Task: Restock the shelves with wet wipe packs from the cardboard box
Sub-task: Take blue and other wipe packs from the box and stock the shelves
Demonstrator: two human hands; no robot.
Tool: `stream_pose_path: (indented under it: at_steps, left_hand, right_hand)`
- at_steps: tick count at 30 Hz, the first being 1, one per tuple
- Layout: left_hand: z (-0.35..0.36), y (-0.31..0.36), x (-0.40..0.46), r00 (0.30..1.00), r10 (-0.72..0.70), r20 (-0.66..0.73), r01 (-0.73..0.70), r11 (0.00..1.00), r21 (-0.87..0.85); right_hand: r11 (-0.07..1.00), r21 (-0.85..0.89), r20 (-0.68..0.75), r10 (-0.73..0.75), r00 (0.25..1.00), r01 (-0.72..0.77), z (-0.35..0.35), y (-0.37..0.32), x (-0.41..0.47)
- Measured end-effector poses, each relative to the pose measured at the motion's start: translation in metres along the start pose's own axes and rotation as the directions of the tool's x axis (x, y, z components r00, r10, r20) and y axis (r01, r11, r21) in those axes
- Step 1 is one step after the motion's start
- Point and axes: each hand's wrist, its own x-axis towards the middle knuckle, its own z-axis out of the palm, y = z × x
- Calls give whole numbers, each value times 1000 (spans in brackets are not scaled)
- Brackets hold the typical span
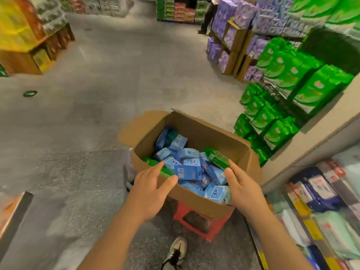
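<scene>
Left hand [151, 189] and right hand [240, 187] spread, empty, over open brown cardboard box [196, 199]; advise clamping blue plastic wipe pack [188, 171] from both sides; lift level.

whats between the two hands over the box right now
In the head view, a blue wet wipe pack sits atop the pile in the cardboard box, between the open left hand and right hand; neither grips it.

Brown box [196, 199] holds mostly light-blue packs [188, 171], a few green ones [217, 157]. Red stool [202, 221] under it. Speckled grey floor [97, 94]. Shoe [176, 252] white, black laces. Bright green bags [288, 78] right, purple bags [243, 14] beyond. Yellow boxes [13, 30] far left. Shelf [319, 207] packs white, navy, mint, with yellow tags.
</scene>
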Motion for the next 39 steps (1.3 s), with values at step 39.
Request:
stream_pose_path:
  at_steps: [39]
  left_hand:
    - [99, -86, 274, 849, -402, 342, 428, 904, 0]
  right_hand:
    - [382, -899, 386, 467, 796, 212, 182, 224, 220]
